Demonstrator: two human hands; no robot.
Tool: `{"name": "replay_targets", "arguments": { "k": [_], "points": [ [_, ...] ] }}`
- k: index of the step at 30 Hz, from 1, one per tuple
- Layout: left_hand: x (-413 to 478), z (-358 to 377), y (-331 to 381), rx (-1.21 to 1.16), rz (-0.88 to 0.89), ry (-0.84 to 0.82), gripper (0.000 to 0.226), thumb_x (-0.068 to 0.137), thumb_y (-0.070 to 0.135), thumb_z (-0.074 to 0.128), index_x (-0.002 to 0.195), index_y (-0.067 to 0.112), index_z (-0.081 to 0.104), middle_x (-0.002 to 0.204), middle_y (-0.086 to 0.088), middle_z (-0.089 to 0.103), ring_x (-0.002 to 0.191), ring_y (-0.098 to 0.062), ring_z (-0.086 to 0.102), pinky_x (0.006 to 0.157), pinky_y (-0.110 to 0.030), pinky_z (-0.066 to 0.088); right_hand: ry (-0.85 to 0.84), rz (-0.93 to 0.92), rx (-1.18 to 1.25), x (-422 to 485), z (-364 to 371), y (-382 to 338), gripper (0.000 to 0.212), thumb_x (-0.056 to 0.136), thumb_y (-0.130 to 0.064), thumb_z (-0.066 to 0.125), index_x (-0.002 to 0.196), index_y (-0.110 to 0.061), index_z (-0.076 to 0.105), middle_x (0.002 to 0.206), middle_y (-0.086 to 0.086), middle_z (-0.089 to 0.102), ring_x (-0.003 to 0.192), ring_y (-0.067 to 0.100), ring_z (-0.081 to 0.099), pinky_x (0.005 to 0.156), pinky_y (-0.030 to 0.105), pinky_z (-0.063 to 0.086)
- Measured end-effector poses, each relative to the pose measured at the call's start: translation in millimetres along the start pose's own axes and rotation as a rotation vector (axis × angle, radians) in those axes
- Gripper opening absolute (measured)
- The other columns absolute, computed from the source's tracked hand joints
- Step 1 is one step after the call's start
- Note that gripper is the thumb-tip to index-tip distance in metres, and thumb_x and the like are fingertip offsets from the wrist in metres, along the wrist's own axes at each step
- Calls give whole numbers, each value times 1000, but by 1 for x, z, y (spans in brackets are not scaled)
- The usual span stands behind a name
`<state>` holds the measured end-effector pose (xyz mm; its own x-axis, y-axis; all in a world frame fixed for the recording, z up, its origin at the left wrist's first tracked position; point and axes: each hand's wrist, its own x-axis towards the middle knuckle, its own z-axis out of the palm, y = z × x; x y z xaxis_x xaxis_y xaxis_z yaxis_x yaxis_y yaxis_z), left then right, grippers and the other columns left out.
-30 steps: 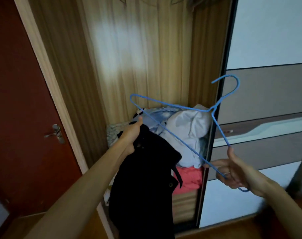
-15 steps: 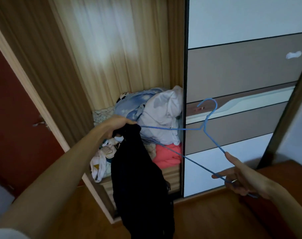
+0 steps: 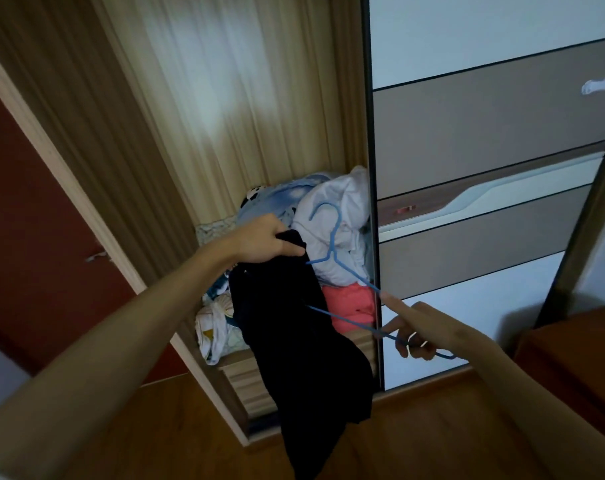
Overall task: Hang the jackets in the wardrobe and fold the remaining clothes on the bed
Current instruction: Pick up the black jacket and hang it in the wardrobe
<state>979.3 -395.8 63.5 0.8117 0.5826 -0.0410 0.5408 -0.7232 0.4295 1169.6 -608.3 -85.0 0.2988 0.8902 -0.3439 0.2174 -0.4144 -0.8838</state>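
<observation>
At the open wardrobe, seen from the head camera looking down, a person's two bare arms reach forward. The left hand is closed in a fist round the top edge of a black jacket. The rest of the jacket hangs straight down in front of the lower shelf, clear of the wooden floor. Holding it by the top probably lets the weight pull the cloth open for the hanger.

The right hand grips a blue wire hanger at its near end. Its lower fingers curl round the wire and its index finger lies straight along it, seemingly to steer. The hanger points away from the person, with its hook over a pile of pale clothes on the shelf. Its far arm disappears at the jacket's edge just beside the left hand, so it looks as if it is being threaded into a shoulder. Whether it is inside the cloth or only behind it cannot be told.

A coral garment lies under the pile. A sliding door covers the right half of the wardrobe. No rail is in view and the jacket is not yet hung.
</observation>
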Motion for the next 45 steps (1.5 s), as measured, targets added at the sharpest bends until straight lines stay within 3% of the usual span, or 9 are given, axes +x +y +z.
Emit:
{"name": "replay_targets", "arguments": {
  "k": [4,7,13,20,25,30,35,39,45],
  "points": [
    [-13,6,9,56,163,4,49,90,22,73,55,-1,47,46,9,41,41,-3,40,48,-18,27,40,-130,55,25,37,-12,86,76,-89,37,71,-13,79,58,18,64,48,23,48,47,25,37],
    [-23,1,-4,11,186,75,51,88,36,73,68,-8,59,57,-3,50,48,-6,43,49,-24,32,67,-181,251,40,62,-8,80,77,-85,46,84,-13,82,54,13,56,43,19,45,45,24,30],
    [-38,-28,-54,265,166,117,43,88,65,56,118,37,69,144,7,47,134,-10,43,109,-35,36,79,-328,409,67,89,-24,91,51,-93,60,88,-13,81,54,10,50,42,15,39,39,20,27],
    [-40,-24,-96,40,162,81,13,90,54,56,100,45,55,98,33,63,96,11,59,85,-15,42,-47,-270,183,74,97,-47,67,88,-63,47,82,-5,80,56,17,65,46,26,54,45,26,43],
    [-29,-27,-96,117,272,279,29,91,37,65,114,19,66,108,10,69,99,4,61,84,-6,41,378,-516,173,106,82,-47,24,81,-44,74,93,-23,76,92,-3,75,87,7,68,78,17,48],
    [-29,-45,-101,136,207,364,15,89,44,67,100,35,65,95,13,71,91,3,64,79,-21,47,633,-422,233,114,104,10,66,65,-58,82,117,-25,58,106,-6,63,96,9,61,80,19,47],
    [-36,-52,-100,165,216,383,35,86,59,63,97,25,66,88,7,72,85,-10,68,78,-43,54,285,-216,189,107,165,60,54,62,-51,90,103,-36,58,93,-18,68,92,-5,65,79,16,52],
    [-47,-57,-91,175,249,394,37,84,60,60,98,26,66,88,7,72,85,-9,68,78,-43,54,-25,-236,-218,130,210,66,106,54,-81,74,143,-36,38,135,-10,56,125,10,53,104,31,45],
    [-80,-73,-111,135,241,420,27,89,53,65,98,28,67,91,8,71,89,-4,67,79,-31,52,231,-252,-459,165,190,43,58,86,-33,55,136,-5,48,127,22,61,119,37,57,98,40,44]
  ]
}}
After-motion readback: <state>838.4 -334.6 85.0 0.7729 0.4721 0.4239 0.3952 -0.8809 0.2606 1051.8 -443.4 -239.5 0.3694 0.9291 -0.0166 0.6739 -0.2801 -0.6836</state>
